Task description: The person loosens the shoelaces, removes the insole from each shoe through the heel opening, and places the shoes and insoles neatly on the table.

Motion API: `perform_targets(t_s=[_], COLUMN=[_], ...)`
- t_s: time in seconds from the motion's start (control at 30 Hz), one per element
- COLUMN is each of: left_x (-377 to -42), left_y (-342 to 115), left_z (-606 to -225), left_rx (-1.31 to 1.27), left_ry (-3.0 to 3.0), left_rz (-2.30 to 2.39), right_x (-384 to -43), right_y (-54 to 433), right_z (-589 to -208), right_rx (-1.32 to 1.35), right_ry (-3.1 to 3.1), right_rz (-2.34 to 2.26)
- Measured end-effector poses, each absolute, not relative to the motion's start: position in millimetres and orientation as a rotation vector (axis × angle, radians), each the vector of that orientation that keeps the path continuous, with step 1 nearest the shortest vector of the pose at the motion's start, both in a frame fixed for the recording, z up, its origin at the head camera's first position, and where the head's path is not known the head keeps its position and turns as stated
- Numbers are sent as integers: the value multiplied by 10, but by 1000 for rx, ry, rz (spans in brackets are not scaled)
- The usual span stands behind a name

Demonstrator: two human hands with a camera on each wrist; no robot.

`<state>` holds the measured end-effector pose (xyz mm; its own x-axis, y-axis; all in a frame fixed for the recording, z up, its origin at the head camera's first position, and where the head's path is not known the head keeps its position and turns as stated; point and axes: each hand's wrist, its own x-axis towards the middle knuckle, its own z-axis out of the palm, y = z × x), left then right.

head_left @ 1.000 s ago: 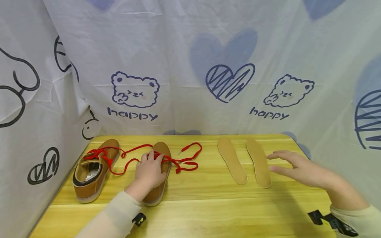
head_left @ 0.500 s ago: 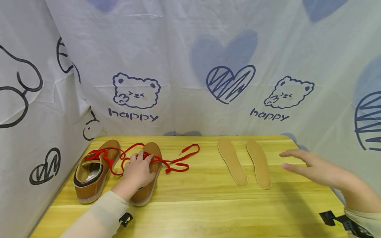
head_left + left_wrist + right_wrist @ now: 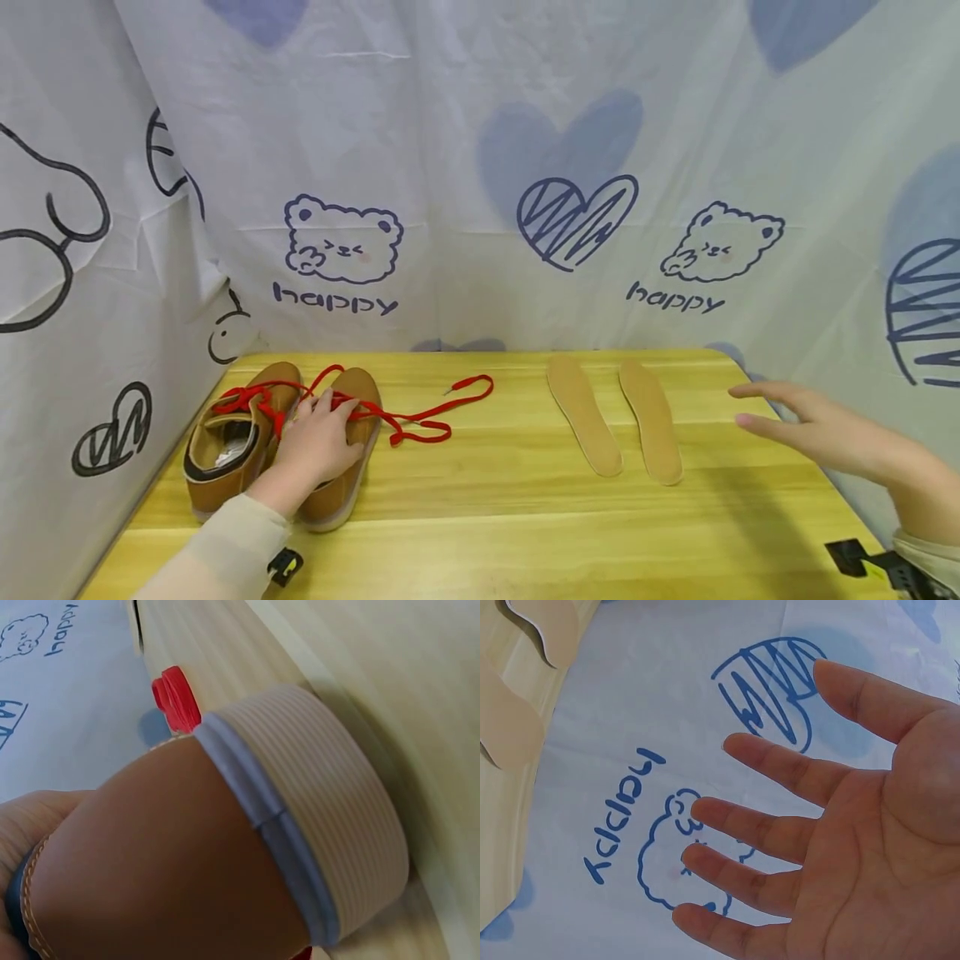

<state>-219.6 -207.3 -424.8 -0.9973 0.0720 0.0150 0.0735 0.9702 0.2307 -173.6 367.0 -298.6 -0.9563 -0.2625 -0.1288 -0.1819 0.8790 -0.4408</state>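
My left hand (image 3: 318, 442) grips a brown shoe (image 3: 360, 385) from above, its fingers over the laced part. Just left of it stands the matching shoe (image 3: 217, 483), partly behind my forearm. A red shoelace (image 3: 420, 417) trails rightward from the held shoe. In the left wrist view, the held shoe's brown upper (image 3: 165, 855) and ribbed pale sole (image 3: 322, 795) fill the middle, with my fingers at the left edge. Over the table's right side hovers my right hand (image 3: 832, 429), holding nothing; its palm and spread fingers show in the right wrist view.
Two tan insoles (image 3: 585, 417) lie side by side on the right half of the wood-grain table (image 3: 510, 533). A white printed cloth (image 3: 457, 167) hangs behind the table and along its left side. Crumpled white stuffing sits inside the left shoe.
My left hand has slid the held shoe leftward, close beside the other shoe, and its lace has followed. My right hand has drawn away to the right from the insoles.
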Motion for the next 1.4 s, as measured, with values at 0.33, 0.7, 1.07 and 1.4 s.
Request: perform_targets(t_s=[0.33, 0.7, 1.07, 1.4], left_x=[-2178, -2167, -2110, -2059], left_y=[-2279, -2384, -2398, -2165], left_z=[-4219, -4242, -4205, -4039], left_rx=[-120, -134, -177, -297], left_ry=[-3083, -3092, -3018, -2906], left_rz=[-349, -347, -346, -319], right_x=[-1809, -1801, -1812, -1853], right_y=[3759, 3901, 3824, 3653], right_z=[-2895, -2804, -2824, -2905], right_rx=[-273, -247, -264, -380], right_ry=[2852, 2892, 2910, 2906], right_rz=[-587, -559, -552, -643])
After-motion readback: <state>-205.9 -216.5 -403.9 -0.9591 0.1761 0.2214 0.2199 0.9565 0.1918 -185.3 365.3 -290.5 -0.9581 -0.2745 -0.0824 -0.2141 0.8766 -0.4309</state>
